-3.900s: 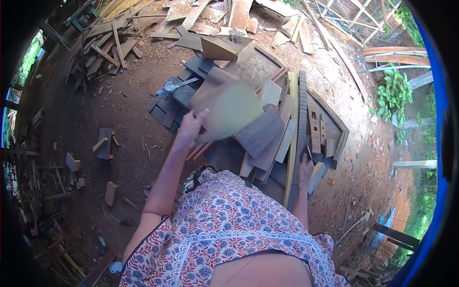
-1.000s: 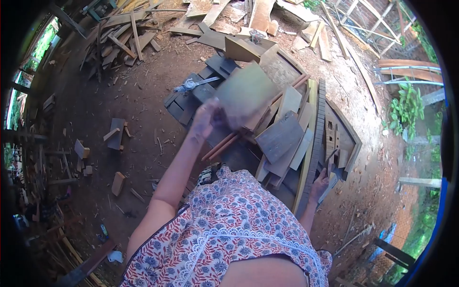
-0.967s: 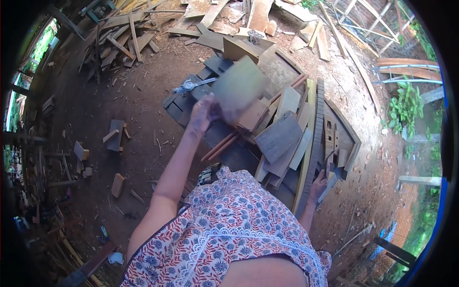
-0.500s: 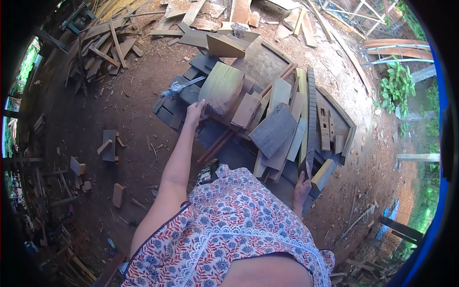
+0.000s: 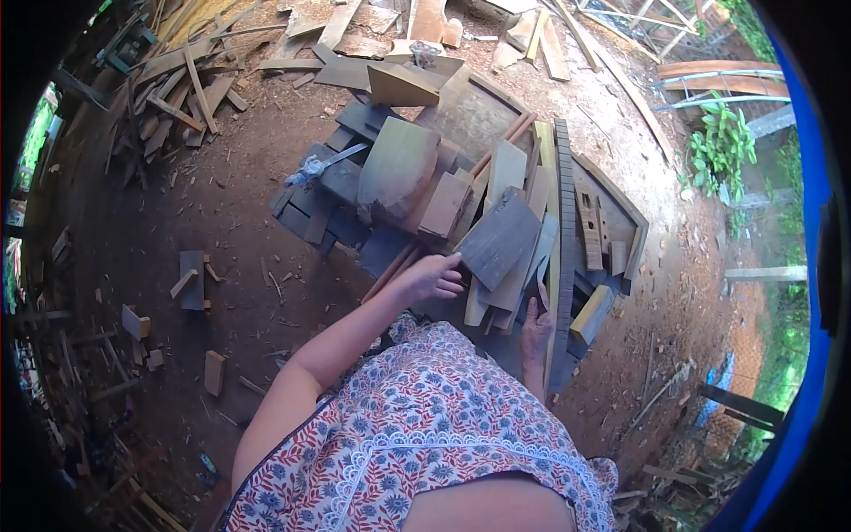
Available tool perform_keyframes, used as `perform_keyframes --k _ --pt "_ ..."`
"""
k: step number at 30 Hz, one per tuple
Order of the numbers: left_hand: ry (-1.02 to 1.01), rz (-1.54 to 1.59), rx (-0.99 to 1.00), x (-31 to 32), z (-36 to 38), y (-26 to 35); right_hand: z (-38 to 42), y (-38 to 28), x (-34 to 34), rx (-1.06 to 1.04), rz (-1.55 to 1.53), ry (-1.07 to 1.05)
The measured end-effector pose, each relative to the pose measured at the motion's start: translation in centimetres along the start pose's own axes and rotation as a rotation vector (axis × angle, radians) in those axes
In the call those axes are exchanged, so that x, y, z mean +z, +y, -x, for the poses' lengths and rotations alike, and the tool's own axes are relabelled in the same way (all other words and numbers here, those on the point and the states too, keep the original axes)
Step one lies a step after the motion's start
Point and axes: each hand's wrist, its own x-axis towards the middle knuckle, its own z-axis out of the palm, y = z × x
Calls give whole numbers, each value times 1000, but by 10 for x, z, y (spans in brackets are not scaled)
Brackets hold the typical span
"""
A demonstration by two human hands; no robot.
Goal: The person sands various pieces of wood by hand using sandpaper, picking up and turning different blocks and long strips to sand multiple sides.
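Note:
My left hand (image 5: 434, 277) is over the near side of the wood pile, its fingers loosely stretched out. Its fingertips are right at the left corner of a dark grey board (image 5: 502, 238), which lies on top of other planks. My right hand (image 5: 534, 332) points upward beside the near end of a narrow grey plank (image 5: 543, 244), a finger stretched along it and the thumb apart. Left of the dark board lie a reddish-brown wood block (image 5: 446, 204) and a broad pale block (image 5: 399, 168). A long dark notched strip (image 5: 564, 222) runs just right of my right hand.
A wooden panel with a raised edge (image 5: 634, 226) lies at the right of the pile. A short thick block (image 5: 591, 315) rests near it. Scrap wood (image 5: 182, 97) is heaped at the upper left. Small offcuts (image 5: 214, 372) are scattered on the dirt floor (image 5: 266, 213).
My left hand has left the broad pale block and moved right and nearer, to the dark grey board. My right hand has moved left from the notched strip's end to the narrow grey plank.

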Motion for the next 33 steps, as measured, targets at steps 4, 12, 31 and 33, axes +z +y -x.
perform_keyframes --k 4,12,31,33 --pt "63 -135 112 17 -38 -19 8 -12 -7 166 28 -33" --pt "240 32 440 46 -17 -44 -6 -7 1 -97 -64 -180" --pt "224 95 469 27 12 -92 -82 63 49 -988 313 -539" --pt "220 88 454 19 11 -94 -122 99 46 -670 347 -321"
